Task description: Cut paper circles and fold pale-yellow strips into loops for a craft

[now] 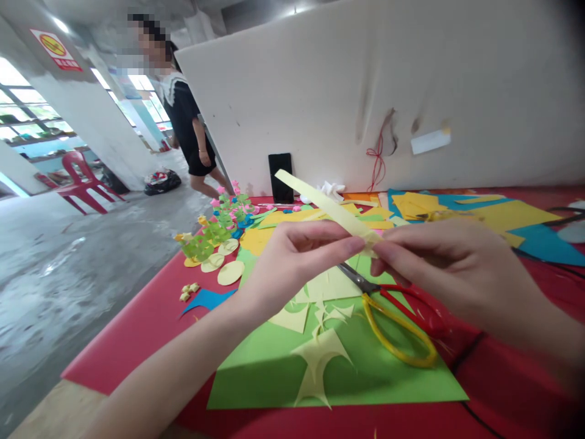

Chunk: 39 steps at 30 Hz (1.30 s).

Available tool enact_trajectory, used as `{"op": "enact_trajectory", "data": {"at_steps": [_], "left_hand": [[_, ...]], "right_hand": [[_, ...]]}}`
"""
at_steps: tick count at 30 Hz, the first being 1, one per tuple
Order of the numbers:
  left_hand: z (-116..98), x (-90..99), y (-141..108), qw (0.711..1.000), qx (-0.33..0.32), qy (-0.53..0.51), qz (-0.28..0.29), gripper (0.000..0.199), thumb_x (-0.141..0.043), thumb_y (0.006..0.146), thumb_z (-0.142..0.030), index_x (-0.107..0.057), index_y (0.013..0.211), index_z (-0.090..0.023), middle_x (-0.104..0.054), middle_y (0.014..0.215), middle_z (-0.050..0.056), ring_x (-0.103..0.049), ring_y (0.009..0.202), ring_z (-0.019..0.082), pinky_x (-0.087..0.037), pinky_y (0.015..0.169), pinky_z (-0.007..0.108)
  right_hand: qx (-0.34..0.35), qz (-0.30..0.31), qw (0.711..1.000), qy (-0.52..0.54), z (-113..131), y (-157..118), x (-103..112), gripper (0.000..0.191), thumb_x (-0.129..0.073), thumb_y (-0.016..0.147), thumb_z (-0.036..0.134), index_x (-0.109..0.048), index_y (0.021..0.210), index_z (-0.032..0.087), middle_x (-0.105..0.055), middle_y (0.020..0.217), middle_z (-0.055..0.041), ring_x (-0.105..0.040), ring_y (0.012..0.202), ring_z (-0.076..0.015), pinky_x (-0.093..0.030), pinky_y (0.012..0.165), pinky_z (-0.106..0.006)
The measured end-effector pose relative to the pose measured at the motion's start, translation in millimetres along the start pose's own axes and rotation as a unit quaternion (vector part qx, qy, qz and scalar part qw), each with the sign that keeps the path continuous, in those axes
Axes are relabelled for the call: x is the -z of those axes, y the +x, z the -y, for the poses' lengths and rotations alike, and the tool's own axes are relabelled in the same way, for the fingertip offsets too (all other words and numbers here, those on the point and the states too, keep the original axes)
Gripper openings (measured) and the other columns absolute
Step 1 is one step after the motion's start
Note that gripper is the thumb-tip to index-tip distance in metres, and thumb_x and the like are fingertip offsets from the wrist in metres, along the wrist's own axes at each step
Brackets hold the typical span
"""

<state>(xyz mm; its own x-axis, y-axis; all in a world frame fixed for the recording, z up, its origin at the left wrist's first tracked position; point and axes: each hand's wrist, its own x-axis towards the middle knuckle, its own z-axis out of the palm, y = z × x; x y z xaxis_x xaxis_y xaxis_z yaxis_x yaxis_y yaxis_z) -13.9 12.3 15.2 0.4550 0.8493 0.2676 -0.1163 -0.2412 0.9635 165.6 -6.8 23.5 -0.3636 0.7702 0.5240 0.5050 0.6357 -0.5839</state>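
A pale yellow paper strip (326, 204) slants up and to the left from my fingertips. My left hand (304, 253) pinches it near its lower end, and my right hand (425, 250) grips that same end beside it, the two hands nearly touching. Below them, scissors (388, 314) with one yellow and one red handle lie on a green paper sheet (260, 372). Cream paper offcuts (320, 366) with curved edges are scattered on that sheet. Left of my hands, cream paper discs (231, 272) lie close to small green paper pieces topped with pink and yellow (201, 241).
A dark phone (280, 177) leans on the white board (320, 91) behind the red table (132, 332). Yellow paper (516, 214) and blue paper (548, 244) lie at right. A blue scrap (208, 300) is at left. A person (189, 122) walks beyond, near a red chair (85, 180).
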Motion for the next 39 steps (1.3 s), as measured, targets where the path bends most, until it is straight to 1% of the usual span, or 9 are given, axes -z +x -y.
{"op": "enact_trajectory", "data": {"at_steps": [7, 13, 18, 23, 26, 29, 34, 36, 39], "left_hand": [[2, 0.9, 0, 1.0, 0.005, -0.018, -0.014, 0.006, -0.068, 0.075, -0.024, -0.073, 0.072, -0.022, -0.073, 0.078, -0.002, -0.066, 0.077, 0.012, -0.052, 0.072, 0.02], [-1, 1.1, -1, 1.0, 0.019, -0.002, 0.004, 0.008, -0.068, 0.075, -0.025, -0.074, 0.079, -0.022, -0.074, 0.086, 0.0, -0.068, 0.086, 0.017, -0.054, 0.077, 0.024], [0, 1.0, -2, 1.0, 0.028, 0.001, 0.009, 0.009, -0.067, 0.076, -0.024, -0.074, 0.081, -0.023, -0.074, 0.087, 0.0, -0.067, 0.085, 0.016, -0.054, 0.077, 0.023], [1, -0.2, -1, 1.0, 0.009, -0.006, 0.007, 0.011, -0.066, 0.076, -0.016, -0.074, 0.078, -0.023, -0.073, 0.087, -0.002, -0.067, 0.083, 0.012, -0.052, 0.075, 0.017], [2, -1.7, -1, 1.0, -0.005, 0.012, -0.011, 0.013, -0.066, 0.075, -0.015, -0.074, 0.082, -0.023, -0.073, 0.086, -0.001, -0.066, 0.085, 0.013, -0.052, 0.077, 0.018], [3, -3.2, -2, 0.999, -0.006, 0.03, -0.04, 0.011, -0.068, 0.073, -0.016, -0.074, 0.081, -0.022, -0.073, 0.083, -0.001, -0.066, 0.082, 0.014, -0.052, 0.076, 0.021], [3, -5.1, -2, 0.996, -0.036, 0.075, -0.042, 0.009, -0.068, 0.074, -0.02, -0.074, 0.081, -0.023, -0.072, 0.084, -0.001, -0.065, 0.082, 0.013, -0.052, 0.074, 0.021], [3, -4.7, -1, 0.988, -0.084, 0.123, -0.045, 0.011, -0.068, 0.074, -0.02, -0.074, 0.083, -0.022, -0.071, 0.084, 0.0, -0.064, 0.081, 0.012, -0.051, 0.074, 0.021], [5, -2.5, 1, 0.958, -0.199, 0.201, -0.041, 0.017, -0.066, 0.075, -0.015, -0.073, 0.09, -0.019, -0.069, 0.084, 0.003, -0.062, 0.079, 0.013, -0.05, 0.075, 0.024]], "right_hand": [[0.004, 0.03, 0.999, 0.013, 0, -2, 2, 0.026, -0.049, 0.086, 0.024, -0.063, 0.064, 0.02, -0.052, 0.048, 0.0053, -0.045, 0.042, -0.0074, -0.032, 0.04, -0.021], [0.008, 0.025, 1.0, 0.016, -2, -2, 4, 0.024, -0.054, 0.083, 0.027, -0.058, 0.061, 0.021, -0.053, 0.051, 0.0048, -0.046, 0.046, -0.0086, -0.034, 0.042, -0.021], [0.015, 0.025, 1.0, 0.005, -1, 0, 5, 0.023, -0.055, 0.082, 0.025, -0.055, 0.059, 0.021, -0.053, 0.051, 0.005, -0.046, 0.046, -0.0084, -0.034, 0.042, -0.021], [-0.022, 0.054, 0.997, 0.052, -2, 1, 5, 0.023, -0.053, 0.083, 0.026, -0.059, 0.061, 0.021, -0.055, 0.053, 0.0044, -0.049, 0.048, -0.0089, -0.036, 0.043, -0.02], [-0.067, 0.073, 0.989, 0.106, -5, 1, 4, 0.024, -0.053, 0.084, 0.029, -0.06, 0.063, 0.021, -0.055, 0.055, 0.0033, -0.049, 0.049, -0.0096, -0.037, 0.043, -0.02], [-0.13, 0.09, 0.971, 0.181, -10, -1, 3, 0.023, -0.054, 0.084, 0.032, -0.062, 0.065, 0.022, -0.054, 0.054, 0.0034, -0.047, 0.048, -0.0097, -0.037, 0.044, -0.021], [-0.226, 0.112, 0.912, 0.323, -18, -4, 1, 0.022, -0.058, 0.082, 0.033, -0.064, 0.064, 0.021, -0.052, 0.054, 0.0029, -0.045, 0.051, -0.0098, -0.036, 0.046, -0.021], [-0.241, 0.112, 0.892, 0.366, -17, -3, 1, 0.022, -0.058, 0.081, 0.03, -0.064, 0.062, 0.021, -0.051, 0.052, 0.003, -0.043, 0.05, -0.0093, -0.033, 0.044, -0.02], [-0.255, 0.119, 0.867, 0.411, -12, 1, 1, 0.026, -0.058, 0.08, 0.028, -0.061, 0.056, 0.019, -0.049, 0.048, 0.0036, -0.041, 0.046, -0.0077, -0.028, 0.04, -0.019]]}}
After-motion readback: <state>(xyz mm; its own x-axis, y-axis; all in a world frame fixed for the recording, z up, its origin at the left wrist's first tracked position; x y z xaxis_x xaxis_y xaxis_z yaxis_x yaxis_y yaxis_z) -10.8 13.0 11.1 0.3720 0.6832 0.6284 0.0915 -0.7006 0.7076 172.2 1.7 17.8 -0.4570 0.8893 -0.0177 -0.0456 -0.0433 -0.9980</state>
